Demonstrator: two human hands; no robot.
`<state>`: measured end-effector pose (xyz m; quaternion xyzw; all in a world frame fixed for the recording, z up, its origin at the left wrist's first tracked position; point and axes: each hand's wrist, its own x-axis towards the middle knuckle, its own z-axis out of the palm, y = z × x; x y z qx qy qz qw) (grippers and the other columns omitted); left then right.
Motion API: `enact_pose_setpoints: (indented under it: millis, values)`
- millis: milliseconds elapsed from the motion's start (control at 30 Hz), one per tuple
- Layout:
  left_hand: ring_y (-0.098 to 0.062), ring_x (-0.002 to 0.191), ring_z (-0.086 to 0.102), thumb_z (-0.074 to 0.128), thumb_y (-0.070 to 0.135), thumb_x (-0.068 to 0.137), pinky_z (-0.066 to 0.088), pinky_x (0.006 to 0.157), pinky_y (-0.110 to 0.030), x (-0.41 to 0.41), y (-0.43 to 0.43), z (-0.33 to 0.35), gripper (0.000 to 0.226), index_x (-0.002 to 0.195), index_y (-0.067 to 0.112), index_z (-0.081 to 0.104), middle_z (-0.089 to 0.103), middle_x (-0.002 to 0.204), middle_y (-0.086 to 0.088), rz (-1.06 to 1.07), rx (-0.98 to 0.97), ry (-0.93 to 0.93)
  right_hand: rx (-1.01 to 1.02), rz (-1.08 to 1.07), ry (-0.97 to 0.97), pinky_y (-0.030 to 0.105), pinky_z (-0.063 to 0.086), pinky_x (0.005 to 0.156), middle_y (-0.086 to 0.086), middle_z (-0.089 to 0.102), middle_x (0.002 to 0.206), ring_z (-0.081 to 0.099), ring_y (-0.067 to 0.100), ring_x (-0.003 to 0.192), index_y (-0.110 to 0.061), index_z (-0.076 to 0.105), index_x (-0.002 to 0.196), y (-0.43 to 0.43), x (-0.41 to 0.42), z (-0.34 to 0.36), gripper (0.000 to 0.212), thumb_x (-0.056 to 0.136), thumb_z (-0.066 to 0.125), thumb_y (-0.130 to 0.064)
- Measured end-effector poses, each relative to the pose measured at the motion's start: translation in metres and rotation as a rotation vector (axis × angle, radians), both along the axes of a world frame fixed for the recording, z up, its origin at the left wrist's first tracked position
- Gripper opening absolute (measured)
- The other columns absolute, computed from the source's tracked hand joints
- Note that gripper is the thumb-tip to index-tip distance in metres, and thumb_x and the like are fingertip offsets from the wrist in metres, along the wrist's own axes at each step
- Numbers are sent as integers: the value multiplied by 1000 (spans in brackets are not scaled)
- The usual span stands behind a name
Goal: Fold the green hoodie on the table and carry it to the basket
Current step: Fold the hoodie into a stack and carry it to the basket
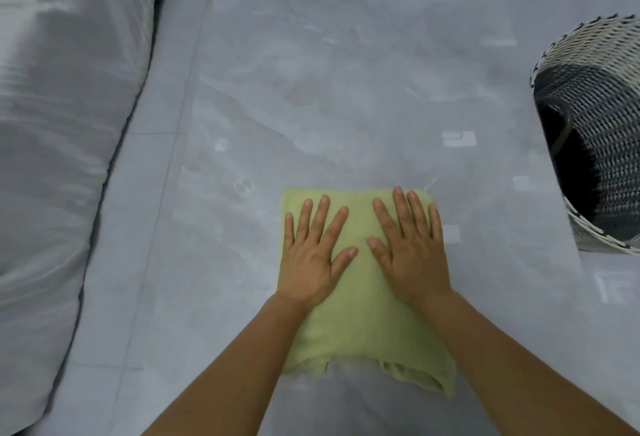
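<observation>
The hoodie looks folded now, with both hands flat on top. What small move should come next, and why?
Probably slide the fingers under the two side edges of the hoodie to lift it. It is already a compact bundle on the table, the left hand and right hand only press it, and the basket stands off to the right.

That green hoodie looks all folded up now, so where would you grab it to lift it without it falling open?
Probably by its two long side edges. The green hoodie lies as a flat rectangle with the left hand and right hand pressed palm-down on top. Sliding one hand under each side, from left and right, would support every layer. Loose folds stick out at the near edge, so lifting from there risks unfolding.
</observation>
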<state>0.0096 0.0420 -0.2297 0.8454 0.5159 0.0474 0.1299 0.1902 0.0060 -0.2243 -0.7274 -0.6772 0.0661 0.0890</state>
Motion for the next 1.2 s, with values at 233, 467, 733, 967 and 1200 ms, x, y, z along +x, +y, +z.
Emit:
enact_pose_setpoints:
  millis: [233,467,733,967,1200]
  values:
    - [-22,144,3,12,63,91,3,114,-49,-2,6,-7,63,146,33,4,12,155,-2,-32,26,53,-18,19,-38,47,11,114,10,27,152,16,23,141,-23,28,143,2,5,-4,57,95,15,-50]
    - [-30,128,37,54,42,87,31,108,-41,-18,-31,30,62,134,6,36,39,140,-17,693,-298,-458,-10,-423,543,39,21,110,19,30,146,27,32,134,-4,31,139,-25,13,17,76,82,46,-53]
    - [-24,85,68,59,40,86,55,71,-34,-40,-34,55,34,95,8,64,70,92,-7,954,-941,-746,-502,-881,910,31,41,71,14,60,99,55,27,85,0,58,102,-51,10,36,57,80,58,-53]
    - [-16,96,66,52,42,90,54,75,-30,-37,-50,66,26,112,30,54,67,106,5,835,-997,-882,-327,-839,946,28,31,52,4,50,73,47,22,69,-10,45,75,-70,8,49,34,89,52,-41]
    - [-15,103,61,41,48,92,50,84,-33,-47,-51,66,34,121,30,44,61,115,6,791,-1112,-851,-455,-765,920,32,40,75,9,58,110,55,28,96,-12,47,121,-74,15,42,47,88,50,-46]
